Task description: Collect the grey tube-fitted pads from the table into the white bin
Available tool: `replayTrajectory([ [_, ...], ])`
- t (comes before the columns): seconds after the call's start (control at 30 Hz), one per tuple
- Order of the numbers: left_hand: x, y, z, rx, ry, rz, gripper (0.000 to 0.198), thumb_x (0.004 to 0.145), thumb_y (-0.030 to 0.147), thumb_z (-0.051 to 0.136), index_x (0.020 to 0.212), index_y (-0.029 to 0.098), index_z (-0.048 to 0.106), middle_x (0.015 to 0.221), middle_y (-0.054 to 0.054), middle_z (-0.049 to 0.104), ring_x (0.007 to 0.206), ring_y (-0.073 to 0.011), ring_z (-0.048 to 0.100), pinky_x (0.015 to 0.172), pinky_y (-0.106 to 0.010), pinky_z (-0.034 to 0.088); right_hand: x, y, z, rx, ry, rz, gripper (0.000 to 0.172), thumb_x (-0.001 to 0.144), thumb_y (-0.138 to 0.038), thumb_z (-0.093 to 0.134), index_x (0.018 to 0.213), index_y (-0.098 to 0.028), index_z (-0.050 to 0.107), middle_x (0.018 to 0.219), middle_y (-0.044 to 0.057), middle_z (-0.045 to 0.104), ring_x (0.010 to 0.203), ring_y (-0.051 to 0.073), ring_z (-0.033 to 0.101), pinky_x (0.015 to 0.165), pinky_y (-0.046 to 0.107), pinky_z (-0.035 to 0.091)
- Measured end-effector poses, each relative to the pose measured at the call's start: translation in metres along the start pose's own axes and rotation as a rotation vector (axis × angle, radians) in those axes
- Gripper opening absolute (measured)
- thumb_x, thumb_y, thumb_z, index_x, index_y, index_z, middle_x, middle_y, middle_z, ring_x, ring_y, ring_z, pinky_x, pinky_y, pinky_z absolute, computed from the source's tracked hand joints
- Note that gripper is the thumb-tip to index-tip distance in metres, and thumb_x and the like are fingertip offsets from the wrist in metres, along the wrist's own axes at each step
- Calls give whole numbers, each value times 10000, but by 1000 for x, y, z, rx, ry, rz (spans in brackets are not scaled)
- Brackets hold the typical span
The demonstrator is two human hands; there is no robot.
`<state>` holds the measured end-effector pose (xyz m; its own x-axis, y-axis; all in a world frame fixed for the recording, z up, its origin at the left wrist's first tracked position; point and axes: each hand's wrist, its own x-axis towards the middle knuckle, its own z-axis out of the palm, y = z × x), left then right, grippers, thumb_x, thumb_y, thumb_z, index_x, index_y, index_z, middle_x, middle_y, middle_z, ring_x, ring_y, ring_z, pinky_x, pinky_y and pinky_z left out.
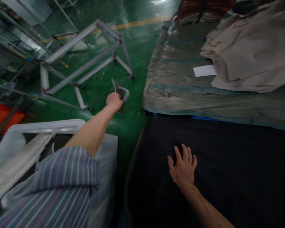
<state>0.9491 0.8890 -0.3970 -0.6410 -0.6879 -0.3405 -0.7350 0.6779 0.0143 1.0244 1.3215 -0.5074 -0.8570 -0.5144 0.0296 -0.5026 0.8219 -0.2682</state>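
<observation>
My left hand (pixel 114 102) reaches out over the green floor, its fingers closed round a thin, flat grey-brown piece (pixel 121 108) with a pale curved strip looping off its right side. Motion blur keeps me from telling what kind of thing it is. My right hand (pixel 183 169) rests with spread fingers on a dark, smooth sheet of material (pixel 232 171) that covers the surface at lower right. Nothing is in that hand.
A metal tube frame (pixel 83 71) stands on the floor ahead. At lower left is a white plastic bin (pixel 106 177) with pale strips inside. A woven sheet (pixel 173 79) bears beige fabric (pixel 254 47), a white card (pixel 205 71) and brown folded material (pixel 192 12).
</observation>
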Motion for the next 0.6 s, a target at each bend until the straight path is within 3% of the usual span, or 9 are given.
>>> replayTrajectory([
  [0.07, -12, 0, -62, -78, 251, 124, 368, 848, 157, 487, 1137, 91, 705, 1154, -102, 729, 1132, -193, 642, 1026, -351, 464, -1, -1, -2, 26, 16, 9, 525, 969, -464, 464, 1368, -131, 539, 1554, 198, 363, 1455, 389, 289, 1154, 641, 227],
  [0.13, -46, -18, -126, -76, 323, 120, 408, 849, 181, 463, 1184, 139, 691, 1152, -10, 724, 1133, -135, 629, 1016, -281, 456, -2, -2, -3, 56, 31, 6, 536, 961, -468, 482, 1365, -121, 542, 1541, 209, 377, 1448, 404, 295, 1142, 659, 234],
  [0.2, -105, -54, -178, -28, 415, 73, 406, 824, 280, 504, 1151, 159, 712, 1022, 43, 708, 1070, -188, 656, 976, -330, 494, -3, 0, -4, 92, 35, -11, 547, 950, -465, 505, 1367, -114, 539, 1526, 222, 390, 1441, 419, 302, 1125, 681, 243],
  [0.27, -179, -104, -208, 28, 443, -85, 458, 818, 411, 528, 1169, 167, 691, 949, 46, 659, 1045, -239, 652, 973, -440, 499, -4, 4, -3, 140, 33, -24, 554, 933, -449, 538, 1376, -116, 530, 1526, 230, 385, 1441, 428, 293, 1112, 705, 238],
  [0.37, -298, -188, -212, -36, 271, -393, 531, 774, 536, 578, 1177, 200, 657, 943, 19, 663, 914, -232, 654, 949, -513, 543, -8, 7, -3, 209, 26, -25, 585, 876, -395, 615, 1381, -115, 527, 1531, 247, 364, 1444, 452, 262, 1099, 741, 198],
  [0.47, -398, -254, -185, -128, -83, -626, 440, 773, 407, 601, 1134, 161, 646, 903, -14, 678, 806, -189, 653, 899, -496, 569, -15, 7, -6, 273, -1, -34, 610, 875, -376, 616, 1403, -89, 512, 1548, 262, 321, 1453, 481, 209, 1109, 741, 120],
  [0.53, -446, -280, -161, -16, -232, -672, 395, 835, 316, 547, 1177, 132, 621, 1038, -43, 692, 969, -207, 658, 957, -460, 544, -14, 11, -10, 312, -78, -67, 631, 944, -443, 528, 1456, -82, 458, 1586, 255, 247, 1474, 481, 142, 1127, 714, 66],
  [0.6, -482, -288, -140, 137, -269, -628, 416, 847, 247, 542, 1228, 90, 590, 1249, -77, 636, 1221, -243, 567, 1108, -458, 435, -4, 22, -14, 317, -234, -92, 767, 929, -603, 487, 1487, -80, 423, 1619, 253, 155, 1480, 507, 67, 1111, 726, 42],
])
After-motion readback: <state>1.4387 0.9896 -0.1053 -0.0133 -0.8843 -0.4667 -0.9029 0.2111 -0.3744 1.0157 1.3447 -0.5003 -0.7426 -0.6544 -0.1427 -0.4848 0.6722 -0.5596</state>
